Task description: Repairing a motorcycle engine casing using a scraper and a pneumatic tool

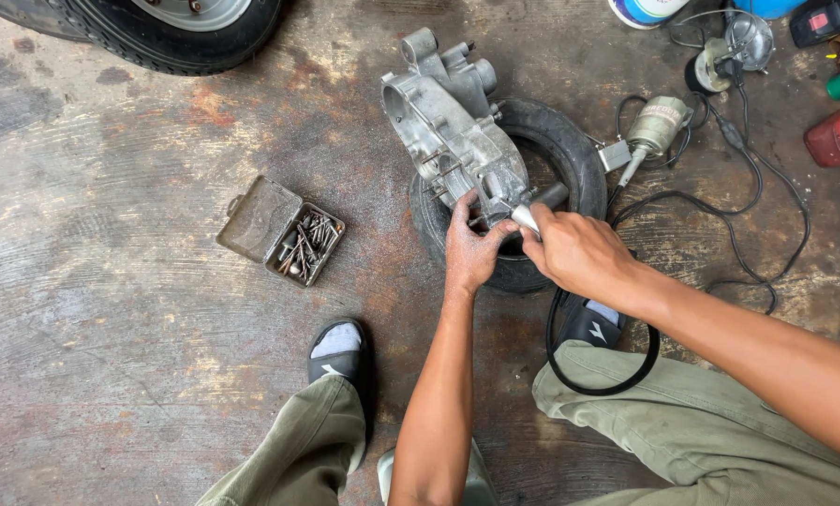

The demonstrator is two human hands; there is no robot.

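A grey cast-metal engine casing [453, 131] lies tilted on a small black tyre [574, 150] on the concrete floor. My left hand [473, 251] grips the casing's near end, fingers spread over its edge. Beside it, my right hand [579, 251] is closed around a slim metal tool [525, 217] with a dark handle [551, 195], its tip at the casing. A black cable loops from under my right wrist across the floor.
An open metal tin [284, 234] full of several bits and screws lies to the left. A handheld motor tool [654, 126] with cords sits right of the tyre. More power tools and cans crowd the top right corner. A large wheel [171, 33] fills the top left.
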